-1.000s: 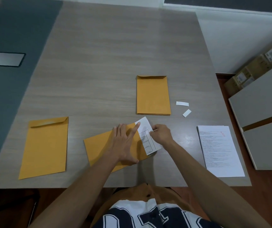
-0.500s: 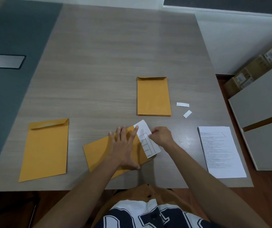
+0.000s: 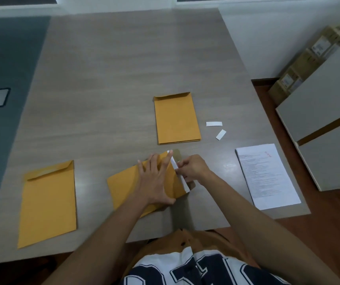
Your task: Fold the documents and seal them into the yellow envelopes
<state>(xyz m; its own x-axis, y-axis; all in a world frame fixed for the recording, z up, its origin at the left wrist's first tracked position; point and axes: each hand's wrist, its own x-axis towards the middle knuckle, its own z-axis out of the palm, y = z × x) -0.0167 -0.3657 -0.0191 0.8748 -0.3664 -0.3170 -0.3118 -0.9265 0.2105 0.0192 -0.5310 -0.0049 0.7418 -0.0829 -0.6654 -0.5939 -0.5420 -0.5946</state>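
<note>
A yellow envelope [image 3: 124,188] lies tilted near the table's front edge. My left hand [image 3: 156,179] presses flat on it, fingers spread. A folded white document [image 3: 182,179] sticks out of its open right end as a narrow strip. My right hand [image 3: 191,168] pinches that strip at the envelope's mouth. A stack of yellow envelopes [image 3: 176,119] lies behind, and a single yellow envelope [image 3: 47,202] lies at the left. A stack of printed documents [image 3: 267,175] lies at the right.
Two small white paper strips [image 3: 214,123] [image 3: 221,134] lie right of the envelope stack. The wooden table [image 3: 113,68] ends just right of the documents. Grey panels [image 3: 325,120] and cardboard boxes [image 3: 309,60] stand on the floor at the right.
The white document has slid further into the envelope; only a narrow strip now shows. My right hand has moved left toward the envelope mouth. My left hand stays pressed on the envelope.
</note>
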